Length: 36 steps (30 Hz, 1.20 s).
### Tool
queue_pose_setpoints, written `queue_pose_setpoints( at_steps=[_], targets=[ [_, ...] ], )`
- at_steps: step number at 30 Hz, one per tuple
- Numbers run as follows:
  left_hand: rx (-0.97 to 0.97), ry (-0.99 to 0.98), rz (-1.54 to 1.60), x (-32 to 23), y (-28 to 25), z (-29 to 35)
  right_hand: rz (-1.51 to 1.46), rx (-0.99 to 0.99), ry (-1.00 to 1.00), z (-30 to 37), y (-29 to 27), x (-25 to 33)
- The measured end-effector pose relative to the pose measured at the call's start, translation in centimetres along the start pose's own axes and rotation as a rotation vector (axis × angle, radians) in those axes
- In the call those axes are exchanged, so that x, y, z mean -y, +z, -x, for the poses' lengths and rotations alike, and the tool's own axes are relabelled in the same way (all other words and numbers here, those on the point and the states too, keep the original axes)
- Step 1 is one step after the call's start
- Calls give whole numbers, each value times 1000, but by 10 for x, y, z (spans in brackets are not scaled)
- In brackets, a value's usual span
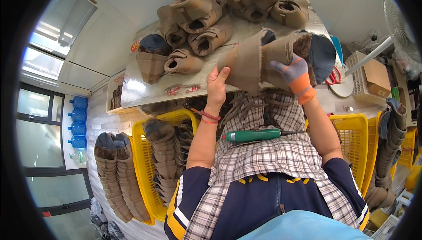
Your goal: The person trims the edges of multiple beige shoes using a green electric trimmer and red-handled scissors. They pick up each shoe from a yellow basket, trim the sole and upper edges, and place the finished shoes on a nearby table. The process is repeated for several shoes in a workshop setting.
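Observation:
Above the table's near edge I hold a short stack of nested brown boot uppers (pixel 243 66), lined with dark fur and blue-grey cloth. My left hand (pixel 216 86) is bare, its thumb pressed on the left end of the stack. On the right, my right hand (pixel 298 76), in a grey and orange glove, grips an upper near its fur edge. Across my checked apron lies a green-handled tool (pixel 252 135) with a thin dark shaft and a red end, touched by neither hand.
Several finished-looking brown fur-lined boots (pixel 210 38) are heaped on the table (pixel 145 93). Yellow baskets (pixel 140 152) flank me, with stacked uppers (pixel 115 174) at the left. Red-handled scissors (pixel 335 76) lie at the table's right edge, near a white fan (pixel 402 27).

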<state>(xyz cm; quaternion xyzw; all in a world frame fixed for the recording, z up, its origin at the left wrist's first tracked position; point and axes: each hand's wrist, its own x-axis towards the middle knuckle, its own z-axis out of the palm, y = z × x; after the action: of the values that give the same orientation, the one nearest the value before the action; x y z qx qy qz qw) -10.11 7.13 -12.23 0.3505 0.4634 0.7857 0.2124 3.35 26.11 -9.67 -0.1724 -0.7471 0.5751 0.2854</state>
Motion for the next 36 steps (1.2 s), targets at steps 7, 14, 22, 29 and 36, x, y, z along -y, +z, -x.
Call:
queue_pose_setpoints(
  at_steps=[7, 14, 22, 29, 36],
  targets=[
    [35, -156, 230, 26, 15, -7, -566, 220, 284, -1, -16, 5],
    [-100, -58, -209, 68, 27, -24, -394, 62, 321, -1, 13, -27],
    [209, 577, -1209, 41, 48, 1, -416, -85, 250, -27, 15, -45],
    [561, 355, -927, 53, 11, 30, 47, -15, -216, -25, -2, -74],
    [-243, 356, -1926, -37, -158, -8, -482, -145, 235, -9, 13, -40]
  ],
)
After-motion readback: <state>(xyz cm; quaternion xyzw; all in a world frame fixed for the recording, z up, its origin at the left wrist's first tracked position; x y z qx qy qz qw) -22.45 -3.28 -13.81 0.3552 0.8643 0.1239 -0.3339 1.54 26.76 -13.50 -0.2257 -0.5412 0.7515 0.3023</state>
